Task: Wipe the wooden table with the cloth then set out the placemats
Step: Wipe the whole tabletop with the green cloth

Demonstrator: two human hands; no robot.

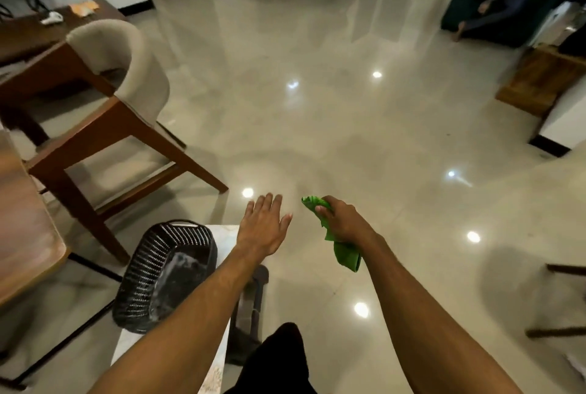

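- Right hand [344,222]: fingers curled tight around a green cloth [344,251]; its loose end hangs below the fist.
- Left hand [264,225]: fingers spread and extended, palm down, holding nothing, over the glossy floor [317,108].
- Black woven basket [165,276]: beneath the left forearm, on a pale surface.
- Wooden table [25,235]: at left frame edge, well apart from the cloth.
- Upholstered chair [104,102]: beside the table.

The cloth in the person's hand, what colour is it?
Bright green cloth, clearest in the head view.
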